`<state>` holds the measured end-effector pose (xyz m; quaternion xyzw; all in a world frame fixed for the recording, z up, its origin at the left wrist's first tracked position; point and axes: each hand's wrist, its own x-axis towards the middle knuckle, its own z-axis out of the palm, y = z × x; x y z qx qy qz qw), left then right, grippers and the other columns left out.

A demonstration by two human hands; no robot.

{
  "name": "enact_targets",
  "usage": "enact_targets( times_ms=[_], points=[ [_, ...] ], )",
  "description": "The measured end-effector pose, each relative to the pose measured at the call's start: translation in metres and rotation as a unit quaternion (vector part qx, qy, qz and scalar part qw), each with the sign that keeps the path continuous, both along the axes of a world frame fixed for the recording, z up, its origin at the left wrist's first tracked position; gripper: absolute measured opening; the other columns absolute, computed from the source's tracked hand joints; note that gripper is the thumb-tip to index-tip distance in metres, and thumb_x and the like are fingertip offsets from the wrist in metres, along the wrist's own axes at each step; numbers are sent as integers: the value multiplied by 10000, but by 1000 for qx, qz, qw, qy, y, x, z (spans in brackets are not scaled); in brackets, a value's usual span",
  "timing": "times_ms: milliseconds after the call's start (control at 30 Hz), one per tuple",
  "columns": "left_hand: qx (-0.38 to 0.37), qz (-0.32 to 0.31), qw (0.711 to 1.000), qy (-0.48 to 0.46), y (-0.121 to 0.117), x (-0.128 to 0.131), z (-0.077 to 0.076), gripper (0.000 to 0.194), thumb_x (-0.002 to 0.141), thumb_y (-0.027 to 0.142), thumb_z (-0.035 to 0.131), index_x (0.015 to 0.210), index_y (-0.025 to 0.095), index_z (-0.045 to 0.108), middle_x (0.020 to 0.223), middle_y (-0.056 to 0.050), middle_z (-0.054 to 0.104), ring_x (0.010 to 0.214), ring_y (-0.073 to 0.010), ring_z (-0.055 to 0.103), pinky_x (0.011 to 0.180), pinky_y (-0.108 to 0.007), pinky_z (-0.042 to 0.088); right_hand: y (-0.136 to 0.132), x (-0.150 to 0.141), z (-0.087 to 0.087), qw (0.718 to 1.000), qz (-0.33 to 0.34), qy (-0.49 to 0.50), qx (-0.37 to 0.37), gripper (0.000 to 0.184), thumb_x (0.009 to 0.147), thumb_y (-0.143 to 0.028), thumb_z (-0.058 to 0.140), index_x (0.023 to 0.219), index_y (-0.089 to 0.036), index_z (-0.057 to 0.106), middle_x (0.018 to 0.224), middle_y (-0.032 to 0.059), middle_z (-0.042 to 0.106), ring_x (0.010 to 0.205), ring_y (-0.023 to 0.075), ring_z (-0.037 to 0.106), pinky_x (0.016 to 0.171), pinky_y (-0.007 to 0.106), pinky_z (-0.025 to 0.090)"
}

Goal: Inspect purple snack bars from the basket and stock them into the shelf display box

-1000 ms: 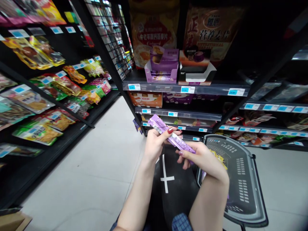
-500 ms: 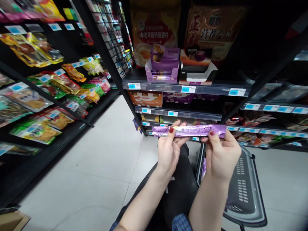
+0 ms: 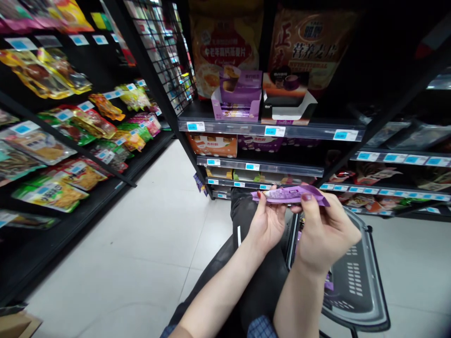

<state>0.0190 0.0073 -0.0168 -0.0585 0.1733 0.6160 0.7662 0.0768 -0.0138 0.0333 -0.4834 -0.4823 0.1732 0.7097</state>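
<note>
A slim purple stick sachet [image 3: 289, 194] is stretched level between my two hands, in front of the low shelves. My left hand [image 3: 268, 223] pinches its left end, thumb on the near side. With thumb and bent fingers my right hand [image 3: 322, 230] grips the right end. Below and right of the hands stands a grey shopping basket [image 3: 375, 281], partly hidden by my right arm; some purple packaging [image 3: 329, 281] shows inside it. On the shelf ahead, an open purple display box [image 3: 240, 96] holds similar sachets.
Beside the purple box is a black and orange carton [image 3: 289, 101], with large cereal bags [image 3: 225, 51] behind. Bagged snacks [image 3: 52, 192] fill the shelving on the left. Pale floor tiles [image 3: 151, 225] run between. A cardboard box [image 3: 19, 324] sits at the lower left corner.
The sachet has gone from slanted to level and shifted right with both hands. Most recently my left hand has slid closer to my right. A leg has moved below.
</note>
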Motion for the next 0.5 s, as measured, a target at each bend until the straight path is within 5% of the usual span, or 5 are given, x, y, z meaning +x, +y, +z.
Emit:
enact_targets(
  times_ms=[133,233,333,500],
  points=[
    [-2,56,991,118,1,-6,-2,259,936,341,470,943,178,671,958,-41,695,774,-102,668,681,-190,550,6,6,-4,998,-23,34,-38,130,796,-303,645,802,-182,695,677,12,635,523,119,567,518,269,487],
    [58,157,952,256,0,-15,0,267,816,381,639,925,139,673,989,-78,710,795,-164,684,689,-279,577,17,18,-16,995,-6,58,-81,176,771,-342,667,720,-174,655,549,-9,588,483,129,565,495,262,471],
    [104,221,888,390,-5,-29,4,353,747,434,697,900,116,700,941,-99,734,782,-199,699,683,-325,589,30,33,-32,973,138,109,-146,202,731,-360,696,692,-177,621,526,-22,579,445,119,551,493,261,472],
    [114,254,789,548,-14,-49,13,343,792,442,648,841,117,746,900,-108,748,817,-218,703,712,-314,580,43,47,-48,874,368,155,-276,256,675,-382,735,761,-159,644,551,3,622,466,117,575,471,237,471]
  ],
)
